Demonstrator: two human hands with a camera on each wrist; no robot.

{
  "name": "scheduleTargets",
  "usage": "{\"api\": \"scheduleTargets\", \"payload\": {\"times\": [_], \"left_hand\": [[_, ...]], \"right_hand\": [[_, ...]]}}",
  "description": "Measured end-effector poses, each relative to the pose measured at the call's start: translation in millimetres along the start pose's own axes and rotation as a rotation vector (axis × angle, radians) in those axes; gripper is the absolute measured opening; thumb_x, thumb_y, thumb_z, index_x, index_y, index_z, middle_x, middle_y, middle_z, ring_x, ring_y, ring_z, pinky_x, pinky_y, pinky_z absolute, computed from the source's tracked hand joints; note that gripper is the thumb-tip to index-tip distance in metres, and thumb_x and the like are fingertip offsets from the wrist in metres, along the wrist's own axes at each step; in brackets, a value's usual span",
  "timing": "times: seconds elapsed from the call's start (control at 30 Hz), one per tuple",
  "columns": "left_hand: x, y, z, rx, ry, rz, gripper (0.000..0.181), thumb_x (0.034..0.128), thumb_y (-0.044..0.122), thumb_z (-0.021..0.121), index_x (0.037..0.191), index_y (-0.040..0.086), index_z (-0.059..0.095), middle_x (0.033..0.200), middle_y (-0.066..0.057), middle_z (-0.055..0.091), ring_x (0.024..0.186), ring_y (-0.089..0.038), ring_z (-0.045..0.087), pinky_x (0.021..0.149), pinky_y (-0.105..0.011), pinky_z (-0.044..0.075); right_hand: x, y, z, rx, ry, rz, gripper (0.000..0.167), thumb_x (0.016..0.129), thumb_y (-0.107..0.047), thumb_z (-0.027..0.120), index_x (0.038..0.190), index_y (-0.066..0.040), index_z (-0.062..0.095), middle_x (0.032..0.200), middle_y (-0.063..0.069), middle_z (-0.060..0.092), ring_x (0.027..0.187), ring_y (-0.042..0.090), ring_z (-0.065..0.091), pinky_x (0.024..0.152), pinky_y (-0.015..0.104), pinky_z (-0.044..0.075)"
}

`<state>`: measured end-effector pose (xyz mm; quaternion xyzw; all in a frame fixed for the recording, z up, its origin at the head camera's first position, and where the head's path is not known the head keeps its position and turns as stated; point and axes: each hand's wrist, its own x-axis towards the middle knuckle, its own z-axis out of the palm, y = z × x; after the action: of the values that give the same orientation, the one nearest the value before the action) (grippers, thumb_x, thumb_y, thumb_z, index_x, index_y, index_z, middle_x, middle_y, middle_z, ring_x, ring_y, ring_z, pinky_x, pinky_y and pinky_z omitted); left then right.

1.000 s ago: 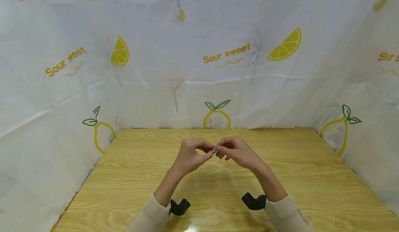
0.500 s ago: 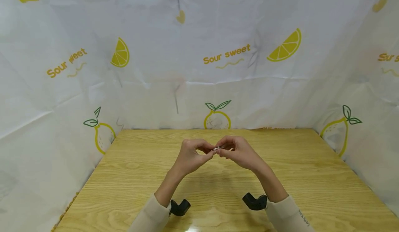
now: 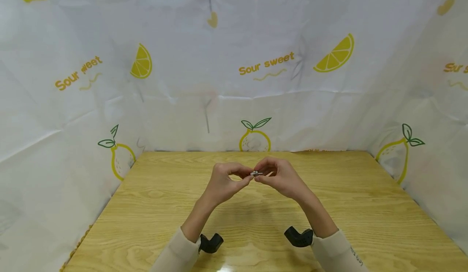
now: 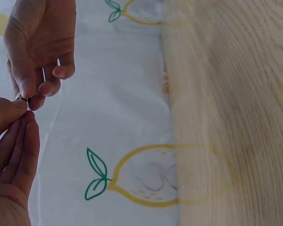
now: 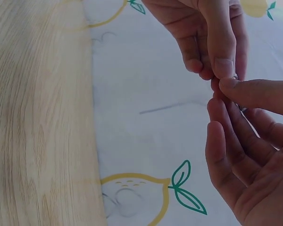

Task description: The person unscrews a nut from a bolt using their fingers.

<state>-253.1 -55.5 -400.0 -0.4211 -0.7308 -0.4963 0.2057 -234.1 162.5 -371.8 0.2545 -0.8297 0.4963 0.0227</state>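
Note:
A small silvery metal piece [image 3: 256, 173], like a short rod with a wider middle, is held level between both hands above the table. My left hand [image 3: 226, 182] pinches its left end between thumb and fingertips. My right hand [image 3: 281, 178] has thumb and index finger on its middle, and a thin end points toward the right palm. In the left wrist view a bit of the piece [image 4: 22, 98] shows between the touching fingertips. The right wrist view shows a glint of metal [image 5: 235, 76] by the thumbs; the fingers hide most of it.
The wood-grain table [image 3: 241, 239] lies below both hands. A white cloth with lemon prints [image 3: 183, 117] stands behind it and on both sides. Black curved pieces [image 3: 211, 243] are attached at both wrists, beside the light sleeves [image 3: 177, 252].
The metal piece, nearly hidden between the fingertips at first, shows more plainly now. My right hand's fingers have shifted slightly upward and around it; my left hand has stayed nearly still.

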Motion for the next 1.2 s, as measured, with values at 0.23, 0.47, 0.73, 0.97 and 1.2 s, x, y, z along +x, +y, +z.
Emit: {"api": "scheduleTargets", "payload": {"times": [0.23, 0.47, 0.73, 0.97, 1.2], "left_hand": [[1.4, 1.0, -0.6, 0.011, 0.011, 0.026, 0.011, 0.0883, 0.0, 0.079, 0.098, 0.005, 0.082, 0.09, -0.009, 0.081, 0.076, -0.012, 0.077, 0.072, -0.02, 0.063], [1.3, 1.9, -0.5, 0.008, 0.02, 0.037, 0.009, 0.0882, -0.001, 0.078, 0.095, 0.004, 0.082, 0.089, -0.01, 0.08, 0.076, -0.013, 0.077, 0.073, -0.02, 0.064], [1.2, 0.9, -0.1, 0.006, 0.019, 0.048, 0.008, 0.0886, -0.001, 0.078, 0.094, 0.005, 0.081, 0.088, -0.009, 0.08, 0.076, -0.012, 0.077, 0.072, -0.021, 0.064], [1.1, 1.4, 0.4, 0.003, 0.016, 0.039, 0.009, 0.089, 0.0, 0.078, 0.095, 0.006, 0.081, 0.089, -0.009, 0.08, 0.076, -0.011, 0.077, 0.072, -0.021, 0.064], [0.2, 1.1, 0.6, 0.005, 0.009, 0.029, 0.008, 0.0886, 0.001, 0.079, 0.095, 0.005, 0.081, 0.089, -0.009, 0.08, 0.076, -0.01, 0.076, 0.071, -0.02, 0.064]], "right_hand": [[0.9, 1.5, -3.2, 0.058, -0.052, 0.051, 0.025, 0.102, -0.02, 0.066, 0.115, 0.0, 0.069, 0.104, 0.019, 0.073, 0.086, 0.019, 0.072, 0.073, 0.031, 0.062], [4.0, 2.5, -0.8, 0.129, -0.137, 0.133, 0.044, 0.112, -0.031, 0.047, 0.108, 0.005, 0.071, 0.093, 0.017, 0.075, 0.082, 0.022, 0.073, 0.075, 0.039, 0.064], [2.6, 1.3, -3.2, 0.109, -0.114, 0.085, 0.03, 0.107, -0.022, 0.056, 0.109, 0.003, 0.072, 0.092, 0.015, 0.074, 0.081, 0.023, 0.072, 0.073, 0.036, 0.063], [1.7, 0.4, -5.0, 0.098, -0.096, 0.078, 0.024, 0.105, -0.019, 0.062, 0.113, 0.002, 0.071, 0.093, 0.013, 0.074, 0.083, 0.021, 0.072, 0.072, 0.033, 0.063], [0.0, -1.0, -4.5, 0.072, -0.06, 0.049, 0.019, 0.098, -0.01, 0.066, 0.113, 0.001, 0.071, 0.098, 0.013, 0.074, 0.085, 0.021, 0.071, 0.071, 0.031, 0.061]]}}
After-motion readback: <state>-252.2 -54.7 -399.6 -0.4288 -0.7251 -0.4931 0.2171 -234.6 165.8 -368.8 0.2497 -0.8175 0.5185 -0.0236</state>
